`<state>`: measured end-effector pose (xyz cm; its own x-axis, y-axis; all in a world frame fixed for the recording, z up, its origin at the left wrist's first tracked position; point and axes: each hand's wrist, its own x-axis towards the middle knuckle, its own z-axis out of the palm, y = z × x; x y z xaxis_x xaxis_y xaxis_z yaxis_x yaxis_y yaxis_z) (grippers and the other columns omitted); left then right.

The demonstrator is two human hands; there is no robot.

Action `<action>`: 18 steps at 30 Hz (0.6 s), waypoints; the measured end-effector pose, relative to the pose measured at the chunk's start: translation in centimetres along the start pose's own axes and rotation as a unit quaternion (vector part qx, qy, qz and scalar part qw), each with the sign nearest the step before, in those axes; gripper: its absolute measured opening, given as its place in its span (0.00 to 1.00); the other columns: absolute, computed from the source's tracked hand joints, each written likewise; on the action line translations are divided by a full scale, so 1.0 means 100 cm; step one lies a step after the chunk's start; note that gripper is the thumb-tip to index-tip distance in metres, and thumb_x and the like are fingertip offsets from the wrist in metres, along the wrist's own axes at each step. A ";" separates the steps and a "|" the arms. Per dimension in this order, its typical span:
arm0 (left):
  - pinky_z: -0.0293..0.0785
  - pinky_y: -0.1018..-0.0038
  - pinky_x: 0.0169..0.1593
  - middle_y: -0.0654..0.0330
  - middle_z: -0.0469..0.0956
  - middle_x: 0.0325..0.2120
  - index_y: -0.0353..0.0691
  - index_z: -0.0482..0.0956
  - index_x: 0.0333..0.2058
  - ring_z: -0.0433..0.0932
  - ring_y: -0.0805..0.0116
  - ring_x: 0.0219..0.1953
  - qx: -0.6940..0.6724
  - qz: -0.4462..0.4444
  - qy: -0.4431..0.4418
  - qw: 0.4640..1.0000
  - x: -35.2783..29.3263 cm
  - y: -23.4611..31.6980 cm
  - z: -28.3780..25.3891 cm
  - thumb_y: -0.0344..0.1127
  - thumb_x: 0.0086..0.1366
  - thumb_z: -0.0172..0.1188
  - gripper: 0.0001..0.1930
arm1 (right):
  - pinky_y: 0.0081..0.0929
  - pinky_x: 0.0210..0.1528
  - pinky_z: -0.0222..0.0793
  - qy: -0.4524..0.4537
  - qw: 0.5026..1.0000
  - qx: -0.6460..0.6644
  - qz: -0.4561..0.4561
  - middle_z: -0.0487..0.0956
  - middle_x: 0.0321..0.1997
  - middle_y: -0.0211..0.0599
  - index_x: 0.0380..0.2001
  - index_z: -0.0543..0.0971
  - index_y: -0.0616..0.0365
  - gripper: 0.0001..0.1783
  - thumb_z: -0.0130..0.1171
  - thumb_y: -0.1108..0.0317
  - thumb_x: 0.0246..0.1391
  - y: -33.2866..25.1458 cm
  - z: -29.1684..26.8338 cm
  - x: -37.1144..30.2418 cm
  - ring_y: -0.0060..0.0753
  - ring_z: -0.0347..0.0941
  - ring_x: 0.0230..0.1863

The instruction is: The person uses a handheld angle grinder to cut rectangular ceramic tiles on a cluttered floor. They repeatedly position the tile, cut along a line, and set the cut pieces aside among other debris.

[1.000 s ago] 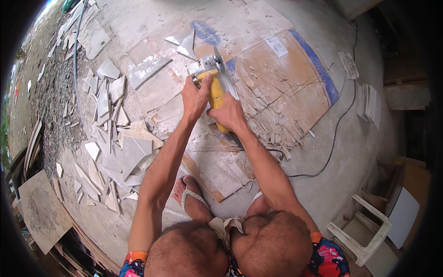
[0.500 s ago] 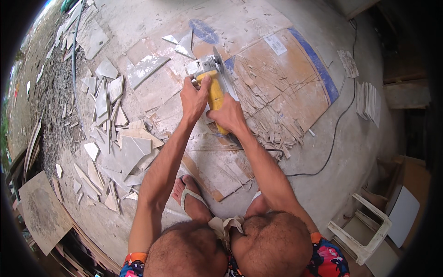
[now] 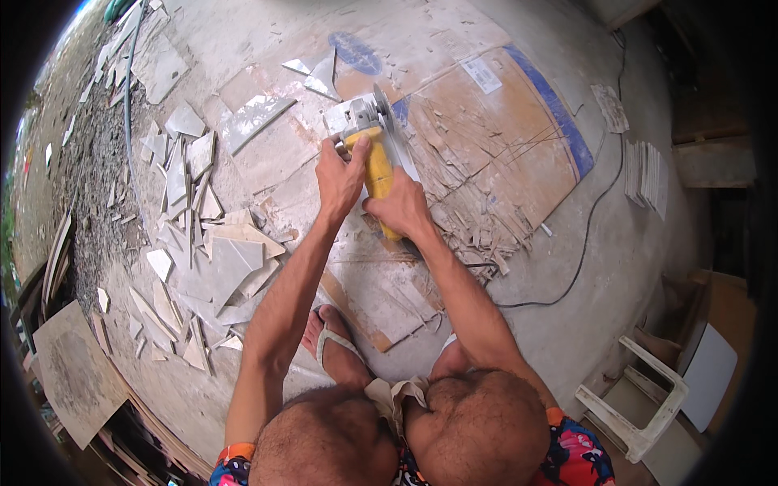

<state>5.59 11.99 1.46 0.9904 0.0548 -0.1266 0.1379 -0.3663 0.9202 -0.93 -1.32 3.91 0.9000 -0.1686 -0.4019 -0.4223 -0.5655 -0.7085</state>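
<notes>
Right at the front we have two bare knees (image 3: 320, 433) with brightly patterned shorts (image 3: 579, 454) on either side, and just beyond them a foot in a pale-strapped sandal (image 3: 339, 344) planted on the concrete floor (image 3: 567, 340). Off to the right at this near end sits a grubby white plastic frame (image 3: 664, 413), a white panel (image 3: 711, 378) leaning behind it; over on the left, a square grey slab (image 3: 77, 373). Now up to the action: the right hand (image 3: 401, 206) is wrapped round the rear of the yellow angle grinder (image 3: 378, 174), and the left hand (image 3: 340, 174) grips farther forward, thumb along the casing. The grinder sits out ahead of the feet, near mid-picture, its disc (image 3: 382, 101) on edge at the far right of the metal head; whether it touches the pale piece beside it, I can't tell. A black cord (image 3: 579, 267) curves away right. To the left, broken tile pieces (image 3: 190, 162) lie heaped; to the right, thin strips (image 3: 454, 162) litter a blue-edged cardboard sheet (image 3: 527, 113). Beyond the grinder, a pointed tile shard (image 3: 322, 78), and at far left, a blue-grey hose (image 3: 128, 97).
</notes>
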 end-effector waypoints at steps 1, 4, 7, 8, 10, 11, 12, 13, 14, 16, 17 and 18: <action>0.82 0.64 0.52 0.38 0.86 0.46 0.23 0.73 0.61 0.87 0.54 0.47 -0.003 0.001 0.000 1.000 0.003 0.001 0.000 0.62 0.72 0.65 0.41 | 0.48 0.54 0.80 -0.001 1.000 0.006 -0.002 0.86 0.45 0.68 0.49 0.77 0.73 0.36 0.76 0.58 0.40 -0.002 -0.001 0.003 0.67 0.84 0.50; 0.82 0.64 0.52 0.38 0.86 0.46 0.23 0.73 0.62 0.87 0.54 0.48 0.006 -0.004 -0.001 1.000 0.014 0.004 -0.001 0.63 0.72 0.65 0.42 | 0.49 0.55 0.81 -0.009 1.000 0.022 -0.004 0.85 0.47 0.71 0.51 0.76 0.75 0.38 0.76 0.58 0.41 -0.007 -0.004 0.012 0.69 0.84 0.51; 0.82 0.64 0.52 0.39 0.86 0.46 0.23 0.73 0.61 0.87 0.54 0.47 0.011 -0.006 -0.003 1.000 0.014 0.005 -0.002 0.63 0.72 0.66 0.42 | 0.49 0.55 0.81 -0.008 1.000 0.021 0.002 0.84 0.47 0.73 0.51 0.75 0.76 0.39 0.76 0.58 0.41 -0.007 -0.004 0.011 0.70 0.84 0.52; 0.82 0.64 0.52 0.39 0.86 0.46 0.23 0.73 0.61 0.87 0.54 0.47 0.012 -0.004 -0.001 1.000 0.013 0.005 -0.003 0.62 0.72 0.66 0.41 | 0.49 0.55 0.81 -0.003 1.000 0.016 -0.003 0.84 0.47 0.73 0.51 0.75 0.75 0.39 0.76 0.58 0.41 -0.006 -0.004 0.010 0.69 0.84 0.52; 0.82 0.64 0.52 0.39 0.86 0.46 0.23 0.74 0.61 0.87 0.55 0.47 0.009 -0.007 -0.013 1.000 0.004 0.002 -0.003 0.61 0.72 0.66 0.40 | 0.48 0.54 0.81 -0.003 1.000 0.002 0.001 0.85 0.46 0.69 0.50 0.77 0.73 0.37 0.76 0.58 0.40 -0.001 -0.001 0.003 0.67 0.84 0.51; 0.82 0.64 0.52 0.39 0.86 0.46 0.23 0.74 0.60 0.87 0.56 0.47 0.007 -0.008 -0.018 1.000 -0.001 0.001 -0.003 0.61 0.72 0.66 0.40 | 0.48 0.54 0.80 -0.002 1.000 -0.008 0.003 0.86 0.45 0.67 0.50 0.77 0.72 0.36 0.76 0.58 0.40 0.002 -0.001 -0.001 0.65 0.84 0.51; 0.82 0.64 0.51 0.40 0.87 0.46 0.24 0.74 0.60 0.87 0.57 0.47 0.003 -0.005 -0.011 1.000 -0.007 -0.001 -0.002 0.59 0.73 0.67 0.38 | 0.48 0.53 0.80 -0.001 1.000 -0.008 -0.001 0.86 0.45 0.67 0.50 0.77 0.72 0.36 0.76 0.58 0.40 0.004 0.000 -0.004 0.66 0.84 0.51; 0.82 0.64 0.49 0.42 0.86 0.43 0.24 0.74 0.60 0.87 0.57 0.44 -0.003 0.002 -0.004 1.000 -0.009 -0.002 0.000 0.59 0.72 0.68 0.38 | 0.48 0.53 0.80 -0.001 1.000 -0.011 -0.002 0.86 0.44 0.67 0.50 0.77 0.72 0.36 0.76 0.58 0.40 0.007 0.000 -0.007 0.66 0.85 0.50; 0.82 0.64 0.47 0.44 0.86 0.40 0.24 0.75 0.59 0.86 0.58 0.41 -0.008 0.008 0.005 1.000 -0.012 -0.003 0.001 0.58 0.71 0.68 0.38 | 0.48 0.53 0.81 -0.001 1.000 -0.013 -0.002 0.86 0.44 0.67 0.50 0.77 0.72 0.36 0.76 0.58 0.40 0.008 0.001 -0.009 0.66 0.85 0.50; 0.82 0.63 0.45 0.45 0.86 0.37 0.24 0.75 0.59 0.86 0.57 0.38 -0.018 0.006 0.015 1.000 -0.012 -0.003 0.002 0.58 0.70 0.69 0.39 | 0.48 0.52 0.81 0.003 1.000 -0.011 -0.004 0.86 0.44 0.67 0.49 0.77 0.72 0.36 0.76 0.59 0.40 0.008 0.002 -0.008 0.66 0.85 0.49; 0.82 0.64 0.48 0.43 0.86 0.40 0.24 0.74 0.60 0.87 0.57 0.41 -0.010 0.006 0.011 1.000 -0.009 -0.002 0.002 0.58 0.70 0.68 0.39 | 0.48 0.52 0.81 0.005 1.000 -0.012 -0.003 0.86 0.43 0.67 0.49 0.77 0.72 0.36 0.76 0.59 0.40 0.008 0.002 -0.006 0.65 0.85 0.49; 0.82 0.64 0.50 0.41 0.87 0.43 0.23 0.74 0.60 0.87 0.56 0.44 -0.001 -0.005 0.003 1.000 -0.005 -0.001 0.000 0.59 0.71 0.68 0.39 | 0.48 0.52 0.81 0.002 1.000 -0.004 0.000 0.86 0.43 0.67 0.49 0.77 0.73 0.36 0.76 0.59 0.40 0.006 0.001 -0.003 0.65 0.85 0.49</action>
<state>5.11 11.97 1.42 0.9888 0.0651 -0.1340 0.1486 -0.3637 0.9196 -1.51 -1.53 3.55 0.9003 -0.1720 -0.3998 -0.4217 -0.5721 -0.7035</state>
